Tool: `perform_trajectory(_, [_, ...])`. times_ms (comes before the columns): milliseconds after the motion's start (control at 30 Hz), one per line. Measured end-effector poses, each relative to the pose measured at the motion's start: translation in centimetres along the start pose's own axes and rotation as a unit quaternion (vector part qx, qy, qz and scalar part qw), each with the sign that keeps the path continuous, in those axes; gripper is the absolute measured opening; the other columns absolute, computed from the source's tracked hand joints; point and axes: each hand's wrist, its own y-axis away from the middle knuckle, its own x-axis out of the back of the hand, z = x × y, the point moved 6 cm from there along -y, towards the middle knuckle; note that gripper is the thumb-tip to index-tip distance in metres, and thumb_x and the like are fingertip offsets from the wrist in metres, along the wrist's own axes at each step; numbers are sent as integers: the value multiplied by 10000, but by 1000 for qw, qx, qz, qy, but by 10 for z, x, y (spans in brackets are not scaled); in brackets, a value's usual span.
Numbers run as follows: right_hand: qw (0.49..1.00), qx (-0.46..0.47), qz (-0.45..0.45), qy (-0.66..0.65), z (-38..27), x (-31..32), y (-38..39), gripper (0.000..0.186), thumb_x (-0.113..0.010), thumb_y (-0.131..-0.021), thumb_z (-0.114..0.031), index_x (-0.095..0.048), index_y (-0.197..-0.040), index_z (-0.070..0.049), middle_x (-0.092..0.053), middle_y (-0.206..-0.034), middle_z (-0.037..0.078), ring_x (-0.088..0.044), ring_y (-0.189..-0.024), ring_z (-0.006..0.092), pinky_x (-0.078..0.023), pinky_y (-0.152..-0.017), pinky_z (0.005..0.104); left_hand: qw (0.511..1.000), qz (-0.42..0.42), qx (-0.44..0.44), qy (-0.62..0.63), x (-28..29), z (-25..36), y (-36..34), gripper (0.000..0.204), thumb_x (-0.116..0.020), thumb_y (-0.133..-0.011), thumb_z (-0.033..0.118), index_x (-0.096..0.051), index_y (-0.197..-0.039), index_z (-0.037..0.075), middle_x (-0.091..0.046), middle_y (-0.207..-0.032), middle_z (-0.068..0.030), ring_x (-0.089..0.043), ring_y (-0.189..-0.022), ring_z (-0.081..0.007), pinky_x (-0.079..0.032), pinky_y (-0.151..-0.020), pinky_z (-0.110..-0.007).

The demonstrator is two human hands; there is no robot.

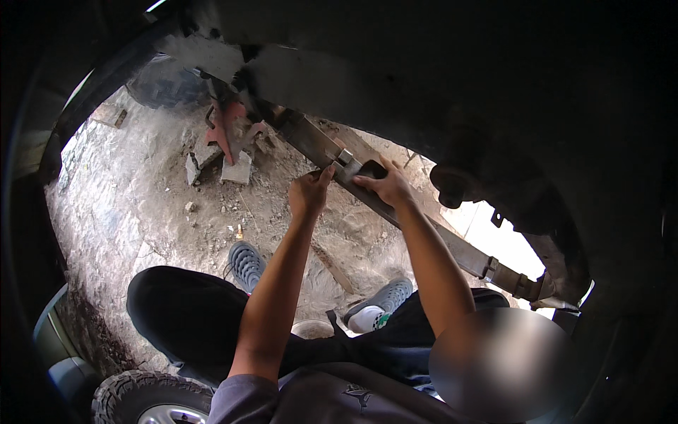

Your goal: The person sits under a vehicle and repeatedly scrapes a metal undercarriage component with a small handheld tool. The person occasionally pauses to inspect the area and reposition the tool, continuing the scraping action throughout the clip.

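A long grey metal bar runs slantwise under the vehicle, from the upper middle down to the right. On it sits a small shiny metal piece, between my two hands. My left hand is closed, its thumb pressed up at the bar's near edge beside that piece; whatever its curled fingers hold is hidden. My right hand grips the bar just to the right, thumb on the near side and fingers reaching over the far side. A dark rounded patch shows between its thumb and fingers; I cannot tell what it is.
Dark vehicle underbody hangs overhead and along the right. A red metal stand or jack stands beyond my left hand, near broken concrete blocks. My shoes rest on rough, dusty ground. A knobbly tyre lies at lower left.
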Motion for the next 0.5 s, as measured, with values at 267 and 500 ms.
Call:
perform_trajectory(267, [992, 26, 63, 102, 6, -15, 0, 1214, -926, -595, -728, -514, -1577, -144, -357, -1662, 267, -392, -1524, 427, -381, -1238, 492, 996, -91, -15, -11, 7, -15, -32, 589, -791, -860, 631, -846, -1074, 85, -817, -1010, -140, -777, -968, -281, -573, -857, -401])
perform_trajectory(500, [995, -16, 31, 94, 65, 18, 19, 1231, -951, -587, -690, -490, -1594, -153, -288, -1691, 281, -347, -1546, 446, -359, -1252, 492, 994, -82, -22, 75, 5, -10, -20, 511, -862, -824, 563, -853, -1053, 106, -820, -981, -117, -777, -952, -261, -572, -869, -376])
